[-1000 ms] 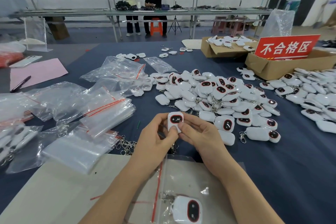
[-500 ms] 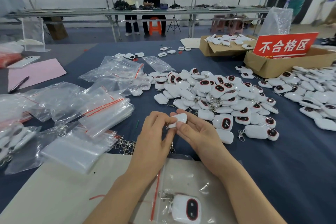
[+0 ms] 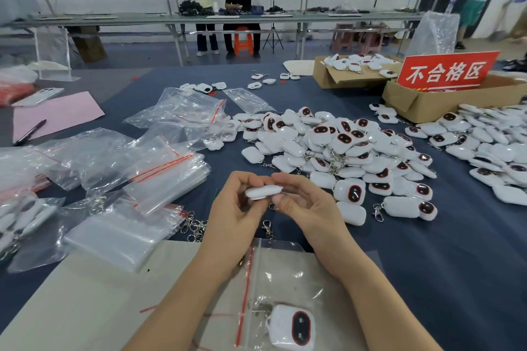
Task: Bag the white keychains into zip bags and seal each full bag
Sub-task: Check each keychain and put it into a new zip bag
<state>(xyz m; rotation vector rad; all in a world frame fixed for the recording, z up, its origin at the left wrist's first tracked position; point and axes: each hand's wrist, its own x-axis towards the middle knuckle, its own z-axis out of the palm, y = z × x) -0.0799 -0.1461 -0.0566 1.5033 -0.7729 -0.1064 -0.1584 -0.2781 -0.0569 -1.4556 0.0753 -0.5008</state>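
Here, a white keychain (image 3: 263,191) is held edge-on above the bench (image 3: 442,279). The fingertips of the left hand (image 3: 233,211) pinch its 9 o'clock end, and the thumb and fingers of the right hand (image 3: 308,208) pinch its 3 o'clock end. Both hands are curled about it, neither spread wide.

By its look, the body is a small, light, rigid plastic shell with a smooth, probably slippery skin. It is best taken by its narrow edges, as shown. Its metal clasp (image 3: 267,226) hangs loose at 6 o'clock and could snag on a bag mouth. The dark face is not visible at this angle.

Further toward 6 o'clock a zip bag (image 3: 285,271) lies flat with a bagged keychain (image 3: 292,326) inside. Whether its red seal is closed cannot be told, and the frame cuts off its lower edge.

At 9 o'clock sits a stack of empty zip bags (image 3: 159,177), thin, limp and glossy. At 1 o'clock sprawls the loose heap of keychains (image 3: 342,151), its chains tangled and many pieces buried.
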